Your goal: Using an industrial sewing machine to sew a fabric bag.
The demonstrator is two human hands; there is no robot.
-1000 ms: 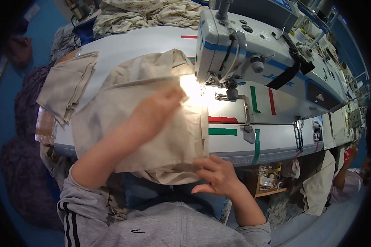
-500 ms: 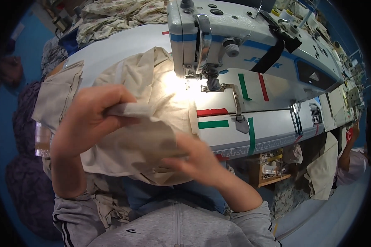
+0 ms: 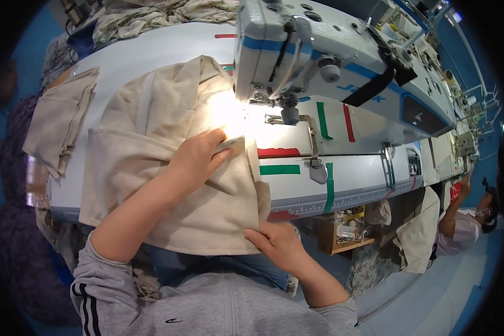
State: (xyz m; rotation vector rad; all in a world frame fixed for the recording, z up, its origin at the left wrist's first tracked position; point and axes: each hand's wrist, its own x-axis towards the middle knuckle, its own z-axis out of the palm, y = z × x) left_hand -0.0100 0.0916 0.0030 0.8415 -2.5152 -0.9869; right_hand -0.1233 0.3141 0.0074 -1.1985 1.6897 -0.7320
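Note:
A beige cloth [image 3: 171,215] lies spread over the sewing machine bed, with its front part hanging over the table edge onto my lap. My left hand [image 3: 199,159] is closed on a folded edge of it, just in front of the lit needle area. Lower down, my right hand [image 3: 283,246] pinches the cloth's near right corner, thumb on top and the other fingers mostly hidden beneath. The sewing machine [image 3: 341,73] stands over the cloth's far right edge. Glare around the needle hides how the cloth lies under the presser foot.
A folded beige stack [image 3: 59,120] lies at the table's left. Floral fabric [image 3: 162,19] is heaped at the back. Red and green tape strips [image 3: 280,169] mark the machine bed. Beneath the table edge is an open wooden drawer [image 3: 350,245]. Another person [image 3: 465,224] sits at far right.
My left hand has come down and right, from holding a raised cloth edge to the needle area. My right hand has moved down to the near corner. The cloth now lies flatter.

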